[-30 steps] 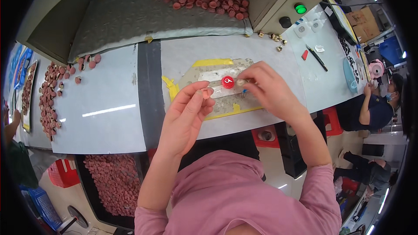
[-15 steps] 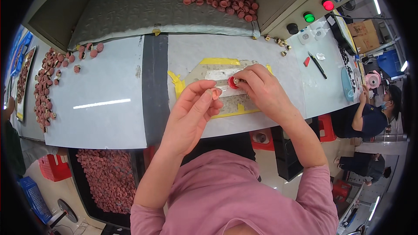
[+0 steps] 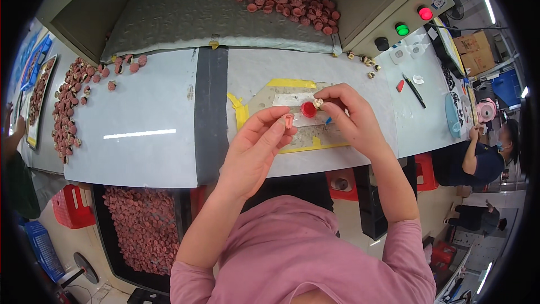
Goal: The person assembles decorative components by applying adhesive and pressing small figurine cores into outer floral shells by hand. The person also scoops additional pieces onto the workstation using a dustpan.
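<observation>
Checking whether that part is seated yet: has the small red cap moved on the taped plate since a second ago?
Yes. The red cap has shifted left along the taped plate, away from the yellow tape edge's right end; the right hand pinches beside it.

A single head-worn fisheye camera looks steeply down onto the white workbench from close above. The forearms enter from the lower edge. Straight edges bow toward the rim; black corners frame the circular view.
</observation>
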Available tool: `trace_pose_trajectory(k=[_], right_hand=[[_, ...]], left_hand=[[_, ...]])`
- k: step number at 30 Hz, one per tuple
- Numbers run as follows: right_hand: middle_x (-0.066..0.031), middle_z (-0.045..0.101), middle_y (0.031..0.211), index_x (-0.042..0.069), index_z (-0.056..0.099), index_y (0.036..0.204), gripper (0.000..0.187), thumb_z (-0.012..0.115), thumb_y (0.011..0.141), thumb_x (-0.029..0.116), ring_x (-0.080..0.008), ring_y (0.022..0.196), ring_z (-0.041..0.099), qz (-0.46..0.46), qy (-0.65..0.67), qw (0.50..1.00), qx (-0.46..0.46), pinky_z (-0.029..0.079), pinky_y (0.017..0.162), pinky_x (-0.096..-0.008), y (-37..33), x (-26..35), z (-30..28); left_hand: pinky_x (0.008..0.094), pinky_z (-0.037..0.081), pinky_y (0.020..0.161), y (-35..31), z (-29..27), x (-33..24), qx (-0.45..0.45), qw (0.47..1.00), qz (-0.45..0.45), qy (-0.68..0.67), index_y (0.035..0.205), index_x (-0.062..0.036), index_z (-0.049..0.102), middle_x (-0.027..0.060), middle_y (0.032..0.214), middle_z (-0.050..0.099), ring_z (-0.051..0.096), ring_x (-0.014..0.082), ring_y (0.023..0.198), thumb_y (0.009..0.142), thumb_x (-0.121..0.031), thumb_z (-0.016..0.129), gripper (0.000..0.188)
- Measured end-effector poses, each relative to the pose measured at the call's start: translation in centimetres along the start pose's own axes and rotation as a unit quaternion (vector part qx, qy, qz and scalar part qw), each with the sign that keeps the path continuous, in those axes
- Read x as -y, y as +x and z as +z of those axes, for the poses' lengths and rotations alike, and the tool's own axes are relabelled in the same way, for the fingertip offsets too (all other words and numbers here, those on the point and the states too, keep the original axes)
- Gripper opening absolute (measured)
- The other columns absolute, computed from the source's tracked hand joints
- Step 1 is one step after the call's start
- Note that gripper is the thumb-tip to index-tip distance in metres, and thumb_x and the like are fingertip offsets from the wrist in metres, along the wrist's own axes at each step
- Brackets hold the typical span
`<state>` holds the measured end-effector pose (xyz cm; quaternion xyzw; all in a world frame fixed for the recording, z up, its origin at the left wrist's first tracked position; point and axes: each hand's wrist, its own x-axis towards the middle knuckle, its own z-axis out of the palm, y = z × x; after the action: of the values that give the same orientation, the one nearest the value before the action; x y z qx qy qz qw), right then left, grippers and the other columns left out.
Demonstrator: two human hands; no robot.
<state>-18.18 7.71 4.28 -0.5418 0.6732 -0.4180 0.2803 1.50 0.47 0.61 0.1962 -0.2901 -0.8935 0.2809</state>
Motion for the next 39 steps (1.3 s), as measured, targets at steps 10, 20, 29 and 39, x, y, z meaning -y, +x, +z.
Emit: trace_pose_trajectory(k=[10, 20, 29, 39], right_hand=[[-0.0078, 0.056, 0.097, 0.002, 0.057, 0.104, 0.018, 0.057, 0.087, 0.002, -0.0173, 0.084, 0.057, -0.088, 0.063, 0.994, -0.013, 0.046, 0.074, -0.0258, -1.2, 1.6, 3.4], [-0.0092, 0.055, 0.097, 0.006, 0.057, 0.102, 0.027, 0.069, 0.079, 0.010, -0.0237, 0.093, 0.052, -0.147, 0.017, 0.984, -0.097, 0.046, 0.079, -0.0319, -2.9, 0.4, 4.1], [-0.0042, 0.057, 0.093, 0.008, 0.059, 0.096, 0.026, 0.073, 0.077, 0.018, -0.0212, 0.093, 0.052, -0.224, 0.017, 0.974, 0.010, 0.042, 0.083, -0.0326, -2.0, -0.6, 2.3], [-0.0037, 0.058, 0.092, 0.009, 0.062, 0.092, 0.020, 0.071, 0.074, 0.011, -0.0228, 0.088, 0.055, -0.247, -0.093, 0.964, -0.010, 0.043, 0.080, -0.0329, -2.5, 0.3, 0.7]], left_hand=[[0.0248, 0.044, 0.087, 0.5, 0.3, 0.9, -0.021, 0.999, 0.029, 0.032, 0.117, -0.0035, 0.052, 0.0042, 0.109, 0.058, 0.055, 0.0107, 0.098, 0.093, -0.011, 0.054, 0.025], [0.0245, 0.044, 0.086, 0.1, 1.1, 1.2, 0.017, 0.981, 0.070, 0.178, 0.122, 0.0003, 0.047, 0.0068, 0.104, 0.058, 0.055, 0.0113, 0.097, 0.093, -0.004, 0.052, 0.030], [0.0268, 0.046, 0.084, 0.0, 1.3, 0.8, 0.050, 0.986, 0.070, 0.144, 0.141, -0.0025, 0.018, 0.0106, 0.102, 0.060, 0.057, 0.0139, 0.093, 0.095, -0.009, 0.047, 0.054], [0.0260, 0.045, 0.082, 0.5, 3.8, -0.1, 0.086, 0.926, 0.009, 0.367, 0.140, -0.0043, 0.024, 0.0090, 0.102, 0.058, 0.055, 0.0108, 0.092, 0.093, -0.008, 0.051, 0.055]])
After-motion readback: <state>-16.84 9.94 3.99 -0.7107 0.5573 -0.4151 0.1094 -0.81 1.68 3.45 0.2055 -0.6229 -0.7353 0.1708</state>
